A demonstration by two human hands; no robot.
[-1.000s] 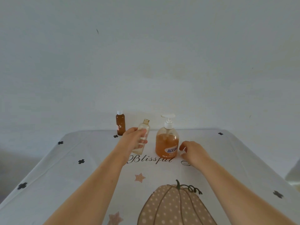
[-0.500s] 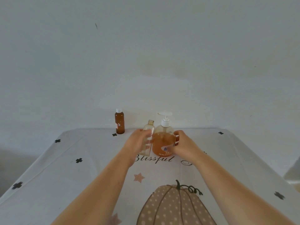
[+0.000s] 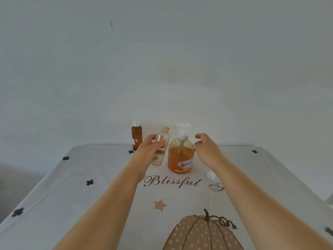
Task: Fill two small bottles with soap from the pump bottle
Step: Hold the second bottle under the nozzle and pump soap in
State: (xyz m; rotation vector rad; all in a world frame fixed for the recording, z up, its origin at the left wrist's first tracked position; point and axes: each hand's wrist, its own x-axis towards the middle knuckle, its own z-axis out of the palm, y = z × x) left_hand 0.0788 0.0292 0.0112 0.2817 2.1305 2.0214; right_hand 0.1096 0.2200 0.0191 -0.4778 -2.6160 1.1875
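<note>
My left hand [image 3: 148,153] grips a small clear bottle [image 3: 162,141], uncapped and tilted slightly, just left of the pump bottle [image 3: 180,157]. The pump bottle stands on the tablecloth, about half full of orange soap; its white pump head [image 3: 182,127] points left toward the clear bottle's mouth. My right hand [image 3: 207,150] hovers close to the pump bottle's right shoulder with loosely curved fingers, holding nothing. A small brown bottle [image 3: 137,138] with a white cap stands at the back left. A small white cap [image 3: 210,175] lies under my right wrist.
The table carries a white cloth [image 3: 72,186] printed with "Blissful", black clovers, a star and a pumpkin. A plain white wall rises right behind the bottles. The table's side edges slope away to left and right.
My right hand let go of the pump bottle's body and rose to its right. My left hand kept hold of the clear bottle beside the pump.
</note>
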